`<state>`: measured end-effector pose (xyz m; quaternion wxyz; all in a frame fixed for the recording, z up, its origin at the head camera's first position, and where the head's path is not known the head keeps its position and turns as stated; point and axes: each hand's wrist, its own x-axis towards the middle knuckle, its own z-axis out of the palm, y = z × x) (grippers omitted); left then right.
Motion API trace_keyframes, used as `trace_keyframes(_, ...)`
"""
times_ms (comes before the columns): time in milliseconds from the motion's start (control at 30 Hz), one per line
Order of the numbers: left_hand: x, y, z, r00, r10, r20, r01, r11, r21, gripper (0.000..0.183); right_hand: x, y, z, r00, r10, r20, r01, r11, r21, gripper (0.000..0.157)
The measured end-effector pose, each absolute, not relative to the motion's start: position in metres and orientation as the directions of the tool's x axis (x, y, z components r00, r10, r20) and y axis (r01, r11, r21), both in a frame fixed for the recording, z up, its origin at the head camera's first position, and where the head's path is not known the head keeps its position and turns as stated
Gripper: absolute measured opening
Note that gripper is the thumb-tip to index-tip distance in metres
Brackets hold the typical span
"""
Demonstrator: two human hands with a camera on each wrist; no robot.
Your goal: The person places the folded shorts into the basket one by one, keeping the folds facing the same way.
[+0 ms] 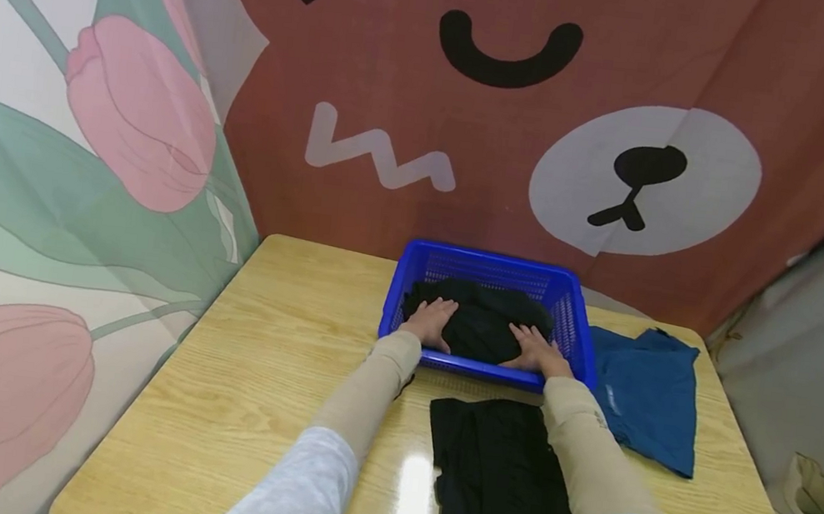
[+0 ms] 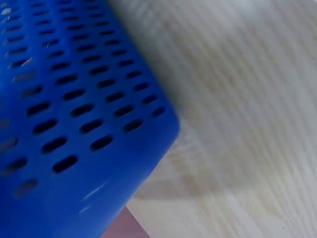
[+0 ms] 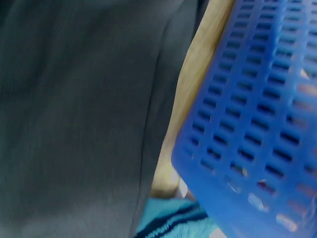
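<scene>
Table (image 1: 282, 344): both grips (image 1: 429, 323) (image 1: 539, 353) spread on black cloth (image 1: 486, 323)

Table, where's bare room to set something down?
Bare: the table left of the blue basket and left sleeve, plus a thin strip between basket and black cloth. Crowded: basket's right, by blue cloth; inside, by black fabric, left hand and right hand.

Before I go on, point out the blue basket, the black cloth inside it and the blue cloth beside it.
Blue basket (image 1: 479, 369): head view, on its front rim.
Inner black cloth (image 1: 484, 323): head view, on its middle, between both hands (image 1: 431, 322) (image 1: 536, 350).
Blue cloth (image 1: 654, 395): head view, middle of its upper face.
</scene>
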<state>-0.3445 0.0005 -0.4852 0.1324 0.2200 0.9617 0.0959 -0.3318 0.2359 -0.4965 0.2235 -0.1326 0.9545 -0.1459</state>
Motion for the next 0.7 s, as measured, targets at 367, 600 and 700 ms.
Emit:
trace_keyframes(367,-0.344,0.002,-0.493,-0.878,0.454,-0.151,0.430,0.887,0.167,0.092,-0.331,0.230,-0.496,-0.872,-0.275,-0.405,-0.155,0.940,-0.304,0.092)
trace_keyframes(600,-0.345,0.005,-0.485,-0.872,0.423,-0.247,0.405,0.906,0.122,0.094,-0.330,0.228,-0.491,-0.886,-0.273,-0.375,-0.160,0.938,-0.306,0.092)
trace_keyframes(700,-0.345,0.008,-0.480,-0.871,0.411,-0.271,0.396,0.912,0.110,0.095,-0.329,0.228,-0.490,-0.886,-0.279,-0.370,-0.158,0.932,-0.325,0.091)
